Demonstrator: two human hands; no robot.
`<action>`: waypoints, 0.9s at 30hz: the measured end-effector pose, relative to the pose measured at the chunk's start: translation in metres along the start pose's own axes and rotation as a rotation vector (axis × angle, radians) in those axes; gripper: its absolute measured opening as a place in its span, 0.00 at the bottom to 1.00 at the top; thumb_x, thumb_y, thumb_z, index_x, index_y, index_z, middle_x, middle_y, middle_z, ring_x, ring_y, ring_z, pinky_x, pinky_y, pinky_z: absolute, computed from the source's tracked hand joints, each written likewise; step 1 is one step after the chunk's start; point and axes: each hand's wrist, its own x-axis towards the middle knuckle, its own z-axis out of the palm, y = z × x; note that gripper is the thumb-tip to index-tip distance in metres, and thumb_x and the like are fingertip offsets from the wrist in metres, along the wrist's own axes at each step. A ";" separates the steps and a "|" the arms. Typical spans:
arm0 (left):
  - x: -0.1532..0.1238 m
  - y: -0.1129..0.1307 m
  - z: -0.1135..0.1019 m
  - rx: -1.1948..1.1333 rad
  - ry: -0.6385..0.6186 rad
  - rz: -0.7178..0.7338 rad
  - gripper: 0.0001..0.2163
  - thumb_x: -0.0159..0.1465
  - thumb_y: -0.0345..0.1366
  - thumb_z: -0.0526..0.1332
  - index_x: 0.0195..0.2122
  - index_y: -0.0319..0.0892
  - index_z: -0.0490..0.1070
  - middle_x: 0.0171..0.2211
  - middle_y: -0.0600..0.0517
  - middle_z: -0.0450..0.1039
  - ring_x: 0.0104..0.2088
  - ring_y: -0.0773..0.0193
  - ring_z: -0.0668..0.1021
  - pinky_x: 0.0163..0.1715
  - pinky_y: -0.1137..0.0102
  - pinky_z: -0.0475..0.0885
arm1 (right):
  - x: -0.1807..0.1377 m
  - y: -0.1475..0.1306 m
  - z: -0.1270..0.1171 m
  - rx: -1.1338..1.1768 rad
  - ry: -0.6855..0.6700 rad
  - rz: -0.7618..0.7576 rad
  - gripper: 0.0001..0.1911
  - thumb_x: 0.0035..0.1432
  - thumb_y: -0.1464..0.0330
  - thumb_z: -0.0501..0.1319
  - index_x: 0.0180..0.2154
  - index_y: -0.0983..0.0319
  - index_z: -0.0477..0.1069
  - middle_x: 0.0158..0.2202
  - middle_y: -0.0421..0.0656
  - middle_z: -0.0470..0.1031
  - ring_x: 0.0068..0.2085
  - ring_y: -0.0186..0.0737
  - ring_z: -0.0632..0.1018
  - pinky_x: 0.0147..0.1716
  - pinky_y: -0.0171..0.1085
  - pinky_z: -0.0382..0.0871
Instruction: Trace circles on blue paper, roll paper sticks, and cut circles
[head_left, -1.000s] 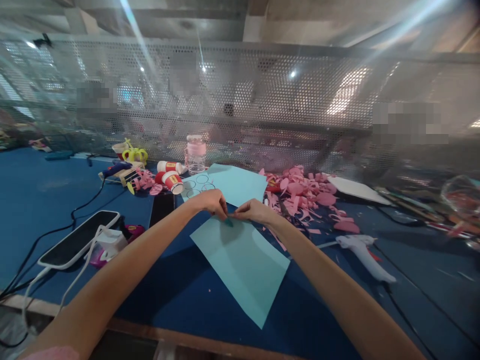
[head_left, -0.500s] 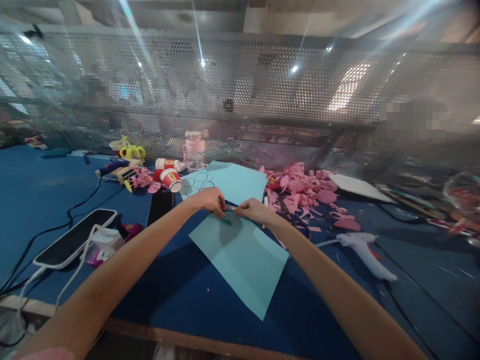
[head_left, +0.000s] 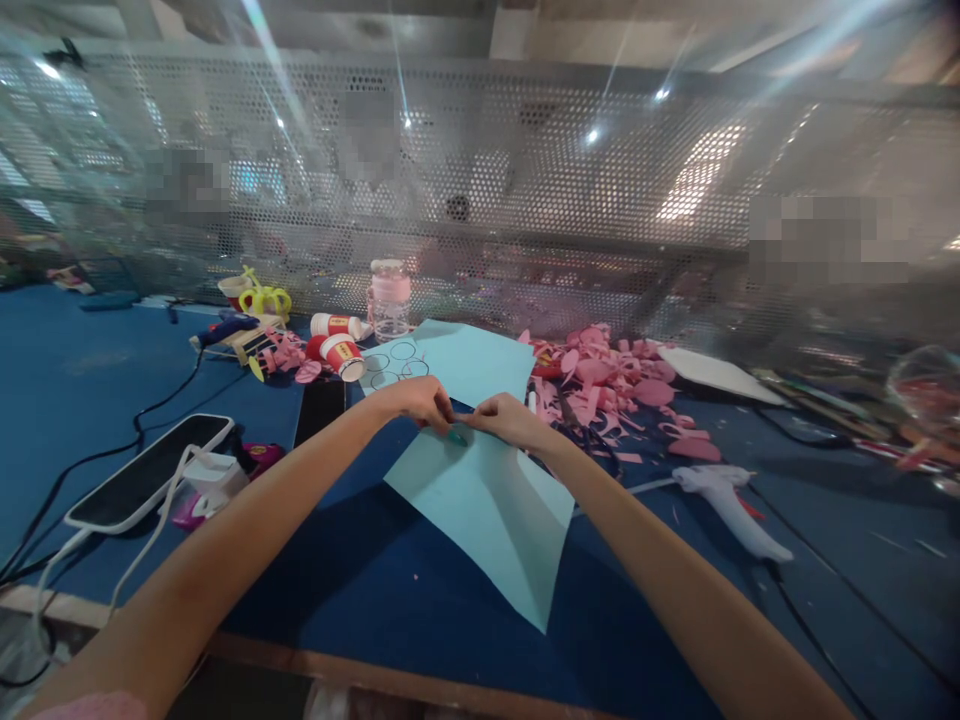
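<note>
A light blue paper sheet point(head_left: 487, 510) lies on the blue table point(head_left: 360, 590), its far edge lifted so the sheet bends along a crease. My left hand point(head_left: 420, 400) and my right hand point(head_left: 506, 418) meet at that far edge, fingers pinched on the paper. A small teal object point(head_left: 457, 435) shows just under the fingertips; I cannot make out what it is. A second light blue sheet point(head_left: 472, 365) with drawn circles lies just beyond the hands.
Pink paper scraps point(head_left: 615, 385) pile up at the right. A white glue gun point(head_left: 731, 505) lies nearer on the right. Paper cups point(head_left: 341, 355), a clear jar point(head_left: 390, 300), a tablet point(head_left: 150, 480) with cables sit left. Perforated metal screen point(head_left: 487, 200) behind.
The near sheet's far edge has risen off the table and the sheet now bends along a crease; before it lay flat. Both hands stayed at that edge.
</note>
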 end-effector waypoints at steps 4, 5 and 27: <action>0.000 -0.002 -0.001 -0.053 -0.034 0.002 0.14 0.43 0.39 0.66 0.31 0.41 0.76 0.23 0.56 0.71 0.28 0.68 0.72 0.26 0.77 0.66 | 0.002 0.004 0.000 0.019 -0.004 -0.010 0.27 0.43 0.47 0.58 0.17 0.66 0.67 0.13 0.35 0.54 0.18 0.26 0.55 0.18 0.32 0.44; 0.000 -0.003 -0.002 -0.069 -0.046 0.007 0.13 0.43 0.39 0.66 0.31 0.41 0.76 0.22 0.56 0.71 0.27 0.69 0.72 0.26 0.77 0.67 | 0.002 0.005 0.000 0.021 -0.007 -0.016 0.26 0.43 0.47 0.58 0.18 0.66 0.67 0.13 0.35 0.55 0.18 0.26 0.55 0.18 0.32 0.44; 0.005 -0.005 0.002 -0.085 -0.029 -0.074 0.16 0.35 0.35 0.70 0.28 0.41 0.74 0.23 0.56 0.72 0.28 0.67 0.72 0.28 0.76 0.67 | -0.001 -0.003 -0.001 0.033 -0.066 -0.074 0.22 0.45 0.52 0.59 0.24 0.66 0.74 0.19 0.39 0.67 0.22 0.30 0.64 0.20 0.31 0.54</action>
